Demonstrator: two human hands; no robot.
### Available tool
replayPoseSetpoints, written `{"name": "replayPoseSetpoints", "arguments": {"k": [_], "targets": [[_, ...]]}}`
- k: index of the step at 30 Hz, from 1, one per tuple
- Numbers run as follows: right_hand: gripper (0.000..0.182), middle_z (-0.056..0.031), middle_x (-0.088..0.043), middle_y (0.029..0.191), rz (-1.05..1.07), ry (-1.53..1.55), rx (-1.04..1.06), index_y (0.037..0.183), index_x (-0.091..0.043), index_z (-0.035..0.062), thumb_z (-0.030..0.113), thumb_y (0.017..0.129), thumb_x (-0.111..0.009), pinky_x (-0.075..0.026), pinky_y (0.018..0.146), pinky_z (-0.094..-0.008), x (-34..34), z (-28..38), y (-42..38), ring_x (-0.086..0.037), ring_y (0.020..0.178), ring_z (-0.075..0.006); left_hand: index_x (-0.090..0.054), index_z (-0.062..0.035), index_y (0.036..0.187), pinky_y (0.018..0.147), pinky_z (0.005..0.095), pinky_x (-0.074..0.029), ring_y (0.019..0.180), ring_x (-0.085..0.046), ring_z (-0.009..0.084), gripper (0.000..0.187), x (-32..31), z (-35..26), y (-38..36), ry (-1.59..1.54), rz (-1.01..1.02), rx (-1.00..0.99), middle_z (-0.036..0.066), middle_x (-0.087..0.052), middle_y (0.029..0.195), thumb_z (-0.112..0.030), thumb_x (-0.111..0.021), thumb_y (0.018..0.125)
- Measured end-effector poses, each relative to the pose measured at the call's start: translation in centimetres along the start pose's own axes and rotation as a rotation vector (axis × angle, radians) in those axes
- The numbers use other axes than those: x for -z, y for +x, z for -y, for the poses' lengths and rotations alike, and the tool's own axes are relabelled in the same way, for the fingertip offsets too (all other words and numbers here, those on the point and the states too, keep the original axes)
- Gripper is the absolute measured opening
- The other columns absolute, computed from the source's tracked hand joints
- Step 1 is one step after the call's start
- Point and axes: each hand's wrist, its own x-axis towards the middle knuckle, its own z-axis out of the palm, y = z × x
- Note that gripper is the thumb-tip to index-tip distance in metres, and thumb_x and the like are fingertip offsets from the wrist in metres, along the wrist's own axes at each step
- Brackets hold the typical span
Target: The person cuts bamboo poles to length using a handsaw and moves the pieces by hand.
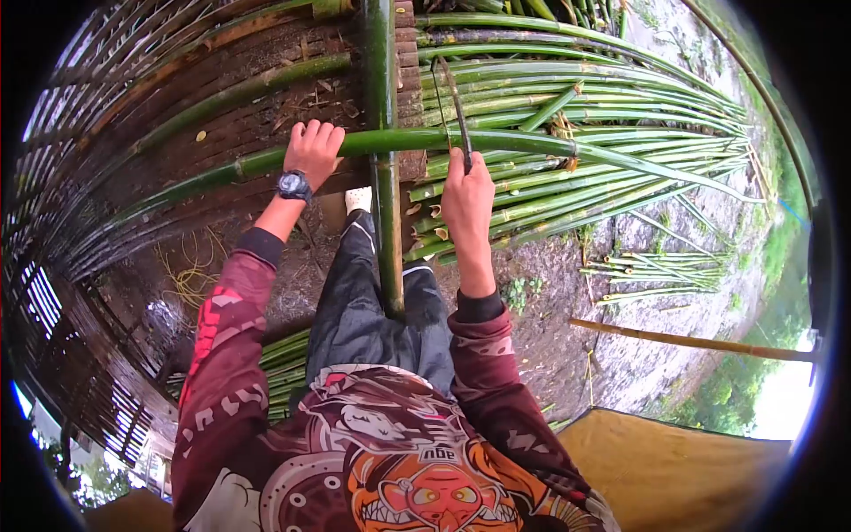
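Observation:
A long green bamboo pole (399, 140) lies crosswise in front of me, over a second thick bamboo pole (379, 71) that runs away from me. My left hand (314, 152), with a watch on the wrist, is closed over the crosswise pole, left of where the two cross. To the right of the crossing, my right hand (467, 191) is wrapped round the lower end of a small bow saw (456, 97). The saw's thin blade stands against the crosswise pole, and its curved frame reaches beyond the pole's far side. How deep the blade sits cannot be made out.
Many cut green bamboo poles (638, 137) are piled at the right, with a smaller bundle (660, 270) on the ground nearer me. A slatted bamboo platform (213, 97) fills the far left. A tan tarp (674, 461) hangs at lower right. Yellow cord (193, 270) lies at left.

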Motion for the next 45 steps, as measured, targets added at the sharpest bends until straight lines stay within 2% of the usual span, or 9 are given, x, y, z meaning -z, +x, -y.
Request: {"name": "replayPoseSetpoints", "arguments": {"k": [3, 11, 18, 32, 38, 39, 42, 43, 45], "targets": [[0.034, -0.0265, -0.06, 0.068, -0.07, 0.114, 0.078, 0.095, -0.056, 0.0005, 0.032, 0.107, -0.053, -0.044, 0.059, -0.0518, -0.7, -1.4, -0.6, -0.06, 0.063, -0.0462, -0.061, -0.0142, 0.091, 0.083, 0.0449, -0.048, 0.098, -0.061, 0.0262, 0.034, -1.1, -2.4, 0.5, 0.109, 0.073, 0.403, 0.004, -0.061, 0.095, -0.026, -0.083, 0.068], [0.029, -0.0168, -0.052, 0.06, -0.093, 0.241, 0.143, 0.09, -0.052, 0.004, 0.027, 0.108, -0.054, -0.04, 0.05, -0.0412, -2.4, -5.6, -1.5, -0.053, 0.049, -0.0305, -0.062, -0.012, 0.094, 0.07, 0.0472, -0.058, 0.081, -0.072, 0.0327, 0.033, -0.2, 0.5, 2.2, -0.086, 0.238, 0.327, 0.009, -0.071, 0.086, -0.036, -0.079, 0.077], [0.031, -0.0238, -0.057, 0.07, -0.018, 0.186, 0.06, 0.093, -0.054, 0.0014, 0.029, 0.107, -0.054, -0.043, 0.058, -0.0478, -0.1, -2.7, -2.1, -0.056, 0.064, -0.0455, -0.063, -0.0107, 0.096, 0.072, 0.0502, -0.059, 0.082, -0.073, 0.0353, 0.035, -0.1, 1.1, 2.3, -0.123, 0.419, 0.307, 0.013, -0.075, 0.09, -0.039, -0.076, 0.081], [0.031, -0.0231, -0.059, 0.068, -0.036, -0.015, 0.087, 0.091, -0.057, -0.0003, 0.027, 0.105, -0.056, -0.043, 0.056, -0.0461, 1.3, -0.2, -2.5, -0.058, 0.062, -0.0407, -0.065, -0.0106, 0.102, 0.077, 0.0511, -0.058, 0.086, -0.073, 0.0379, 0.042, 0.8, 2.2, 3.6, -0.148, 0.481, 0.266, 0.017, -0.075, 0.092, -0.044, -0.076, 0.079], [0.031, -0.0068, -0.046, 0.064, -0.038, 0.206, 0.06, 0.089, -0.055, 0.0015, 0.026, 0.107, -0.056, -0.036, 0.055, -0.0356, -0.4, -4.1, -4.1, -0.042, 0.06, -0.0154, -0.07, -0.0079, 0.101, 0.085, 0.0508, -0.059, 0.092, -0.073, 0.0407, 0.041, 0.7, 2.7, 4.8, -0.255, 0.606, 0.301, 0.022, -0.075, 0.093, -0.041, -0.073, 0.077], [0.031, -0.0176, -0.05, 0.059, -0.122, 0.226, 0.219, 0.087, -0.052, 0.0018, 0.025, 0.107, -0.057, -0.037, 0.048, -0.0427, -1.6, -5.5, -4.2, -0.051, 0.049, -0.034, -0.071, -0.0076, 0.101, 0.085, 0.0505, -0.059, 0.092, -0.072, 0.0419, 0.042, 1.1, 2.6, 4.8, -0.287, 0.652, 0.282, 0.022, -0.075, 0.094, -0.04, -0.072, 0.075], [0.03, -0.0173, -0.05, 0.059, -0.148, 0.262, 0.258, 0.087, -0.051, 0.0018, 0.024, 0.107, -0.057, -0.037, 0.048, -0.0427, -3.3, -7.2, -3.9, -0.05, 0.049, -0.0337, -0.073, -0.0061, 0.103, 0.086, 0.0498, -0.059, 0.092, -0.071, 0.0429, 0.045, 1.3, 3.5, 5.4, -0.384, 0.703, 0.253, 0.025, -0.074, 0.095, -0.039, -0.071, 0.073], [0.031, -0.0058, -0.045, 0.064, -0.118, 0.319, 0.216, 0.087, -0.054, 0.0018, 0.024, 0.108, -0.055, -0.035, 0.054, -0.0346, -3.4, -7.6, -3.7, -0.041, 0.059, -0.0142, -0.073, -0.0061, 0.103, 0.086, 0.0498, -0.059, 0.092, -0.071, 0.0429, 0.045, 1.1, 3.8, 5.3, -0.38, 0.707, 0.254, 0.025, -0.074, 0.095, -0.039, -0.071, 0.073], [0.032, -0.0065, -0.045, 0.064, -0.08, 0.286, 0.155, 0.087, -0.054, 0.0015, 0.025, 0.108, -0.055, -0.036, 0.055, -0.0351, -2.0, -5.2, -3.0, -0.041, 0.06, -0.0148, -0.069, -0.0069, 0.107, 0.082, 0.0508, -0.059, 0.088, -0.072, 0.0413, 0.045, 1.4, 3.9, 5.3, -0.406, 0.652, 0.209, 0.023, -0.074, 0.091, -0.038, -0.072, 0.075]]}}
